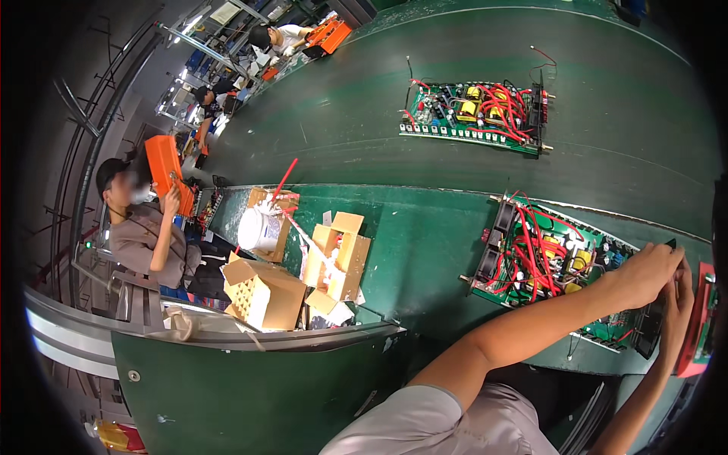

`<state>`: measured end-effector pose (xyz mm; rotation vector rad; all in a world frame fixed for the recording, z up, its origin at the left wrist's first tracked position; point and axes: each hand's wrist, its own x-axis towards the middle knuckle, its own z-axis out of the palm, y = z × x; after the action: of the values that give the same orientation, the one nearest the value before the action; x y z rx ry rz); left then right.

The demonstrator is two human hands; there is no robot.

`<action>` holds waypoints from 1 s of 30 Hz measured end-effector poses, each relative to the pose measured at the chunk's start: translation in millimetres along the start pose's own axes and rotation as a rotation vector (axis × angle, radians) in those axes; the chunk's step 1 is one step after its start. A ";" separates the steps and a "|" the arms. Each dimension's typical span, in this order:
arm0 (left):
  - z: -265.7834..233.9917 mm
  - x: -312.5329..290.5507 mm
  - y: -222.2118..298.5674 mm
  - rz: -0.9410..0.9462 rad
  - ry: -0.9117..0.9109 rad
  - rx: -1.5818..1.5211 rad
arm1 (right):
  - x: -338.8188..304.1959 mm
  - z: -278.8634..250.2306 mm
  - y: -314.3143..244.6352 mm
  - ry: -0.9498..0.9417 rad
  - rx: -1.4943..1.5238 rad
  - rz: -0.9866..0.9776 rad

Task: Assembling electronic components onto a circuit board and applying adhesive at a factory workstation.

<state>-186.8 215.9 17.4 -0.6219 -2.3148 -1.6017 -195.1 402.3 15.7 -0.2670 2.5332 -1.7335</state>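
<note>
Both forearms are seen stretched out from the lower edge toward the right rim. The left arm, bare below a grey sleeve, is extended long and nearly straight across the near board (542, 262), its left hand (644, 273) bent down at the wrist over the board's right end. The right arm is raised steeply from below, and the right hand (677, 303) is brought up just beside the left, the two nearly touching.

The near board is laid on the green bench (425, 243), tilted toward the right rim: a green circuit board thick with looped red wires, yellow coils in the middle, and two black fans (497, 239) fixed along its left edge. Its right end is hidden under the hands.

The left hand is curled, fingers closed over a small dark part (670, 244) at the board's far right corner. The right hand is curled too, pressed against a black panel (651, 330) at the board's right edge; whether anything is actually gripped cannot be told. A red case (694, 326) is glimpsed at the rim just beyond.

A second board (474, 114) is carried on the belt (341, 129) farther back, well apart. Open cardboard boxes (303, 265) are crowded at the bench's left end.
</note>
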 end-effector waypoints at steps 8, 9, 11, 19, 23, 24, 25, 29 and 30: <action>-0.9 6.5 0.0 0.019 0.084 -0.079 | 0.1 -8.7 -16.9 -0.081 -0.054 0.000; 4.4 8.7 -0.6 0.048 0.108 -0.062 | -3.3 -11.3 -21.1 -0.062 -0.066 0.004; 5.0 8.9 2.7 0.092 0.098 -0.103 | -12.5 -15.5 -31.2 -0.008 -0.055 -0.046; -15.3 5.0 -3.8 -0.013 -0.009 0.041 | -4.1 12.4 -28.4 0.064 -0.011 0.016; -21.8 10.0 2.2 -0.035 -0.002 0.132 | 2.2 14.1 -22.7 0.055 -0.096 -0.023; -23.1 10.4 -0.1 -0.052 0.021 0.169 | 3.2 16.5 -22.5 0.057 -0.150 -0.046; -21.7 10.9 -4.7 -0.096 0.050 0.178 | 1.4 20.1 -26.8 0.077 -0.136 -0.060; -8.0 13.2 -18.9 -0.195 0.056 0.226 | 0.2 17.8 -9.3 -0.004 -0.240 -0.016; -5.2 12.3 -21.3 -0.191 0.047 0.227 | 1.2 18.5 -8.7 0.005 -0.235 -0.013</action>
<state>-208.0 207.1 7.2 -0.3173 -2.5364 -1.3800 -192.6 382.0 17.1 -0.2910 2.7447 -1.4406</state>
